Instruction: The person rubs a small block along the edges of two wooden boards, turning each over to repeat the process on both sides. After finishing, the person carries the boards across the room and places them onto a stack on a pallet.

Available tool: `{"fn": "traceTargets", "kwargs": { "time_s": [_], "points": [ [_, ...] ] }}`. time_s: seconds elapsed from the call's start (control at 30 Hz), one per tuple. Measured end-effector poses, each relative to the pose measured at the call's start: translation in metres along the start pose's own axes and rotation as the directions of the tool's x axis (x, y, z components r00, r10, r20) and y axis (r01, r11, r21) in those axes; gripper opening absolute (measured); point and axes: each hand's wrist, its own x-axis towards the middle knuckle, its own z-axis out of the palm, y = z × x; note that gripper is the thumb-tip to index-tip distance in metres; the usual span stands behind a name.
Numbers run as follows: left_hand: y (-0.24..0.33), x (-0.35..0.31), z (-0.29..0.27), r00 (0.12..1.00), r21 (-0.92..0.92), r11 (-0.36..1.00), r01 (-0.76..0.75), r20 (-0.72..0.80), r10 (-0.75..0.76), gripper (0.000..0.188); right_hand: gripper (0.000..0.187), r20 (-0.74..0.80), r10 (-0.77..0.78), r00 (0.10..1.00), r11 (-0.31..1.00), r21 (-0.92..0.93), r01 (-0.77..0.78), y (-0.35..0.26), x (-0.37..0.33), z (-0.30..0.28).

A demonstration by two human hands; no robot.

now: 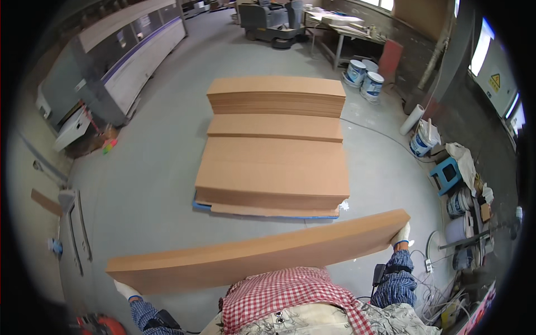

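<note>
A long, thick brown board [257,259] spans the space in front of my body, its right end higher in the picture than its left. I cannot make out whether it is one piece or several sheets together. My left hand [127,290], in a white glove, grips its left end from below. At the other end my right hand [402,233], gloved too, is closed round the edge; the board hides most of the fingers of both hands. Beyond it lies a stepped stack of similar brown boards [273,167], highest at the far side, on a blue pallet [268,215].
A long grey machine [139,61] stands far left. White-and-blue buckets [371,85] are at the far right, near a cluttered table [338,33]. A blue stool [446,175] and loose cables [441,296] lie along the right side. A ride-on floor machine [271,23] is at the back.
</note>
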Motion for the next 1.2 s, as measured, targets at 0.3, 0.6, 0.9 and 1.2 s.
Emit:
{"fn": "traceTargets", "kwargs": {
  "time_s": [0.3, 0.6, 0.9, 1.2],
  "points": [
    [-0.018, 0.121, 0.103, 0.995, 0.211, 0.977, 0.031, 0.085, -0.050, 0.058, 0.063, 0.063, 0.035, 0.997, 0.963, -0.269, -0.016, 0.035, 0.005, 0.086],
    [-0.047, 0.173, 0.193, 0.988, 0.470, 0.877, 0.100, 0.055, -0.142, 0.068, 0.073, 0.001, 0.054, 0.999, 0.851, -0.523, -0.045, 0.061, 0.101, 0.119],
    [-0.066, 0.158, 0.290, 0.991, 0.991, -0.011, -0.131, 0.131, 0.033, 0.068, 0.057, -0.175, 0.115, 0.978, 0.820, -0.539, -0.193, 0.080, 0.188, 0.128],
    [-0.101, 0.166, 0.285, 0.986, 0.939, -0.340, -0.056, -0.001, -0.166, 0.053, 0.044, -0.340, 0.113, 0.933, 0.576, -0.743, -0.341, 0.115, 0.249, 0.127]
  ]
}}
